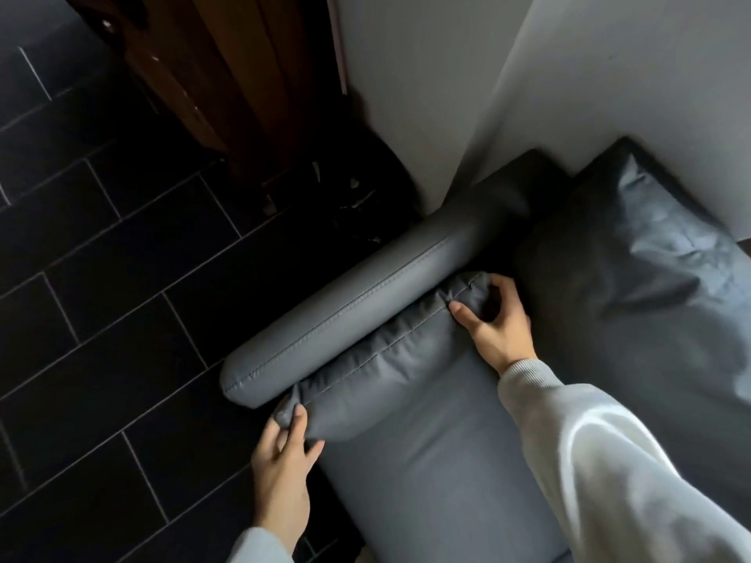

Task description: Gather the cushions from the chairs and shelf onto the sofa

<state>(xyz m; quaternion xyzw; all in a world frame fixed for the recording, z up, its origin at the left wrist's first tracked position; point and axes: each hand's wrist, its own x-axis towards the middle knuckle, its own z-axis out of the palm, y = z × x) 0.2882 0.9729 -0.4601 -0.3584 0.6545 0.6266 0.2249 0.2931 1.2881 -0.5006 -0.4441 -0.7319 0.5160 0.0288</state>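
A grey cushion (390,363) leans against the inner side of the sofa's padded armrest (349,310), resting on the grey sofa seat (439,473). My left hand (282,469) grips the cushion's near corner at the front end of the armrest. My right hand (495,319) holds the cushion's far top corner, thumb pressed on the fabric. A large back cushion (650,278) of the sofa stands against the wall to the right.
Dark floor tiles (101,298) lie left of the sofa. A brown wooden door or cabinet (211,75) stands at the top, with dark clutter (353,197) on the floor beside the armrest. A pale wall (589,75) runs behind the sofa.
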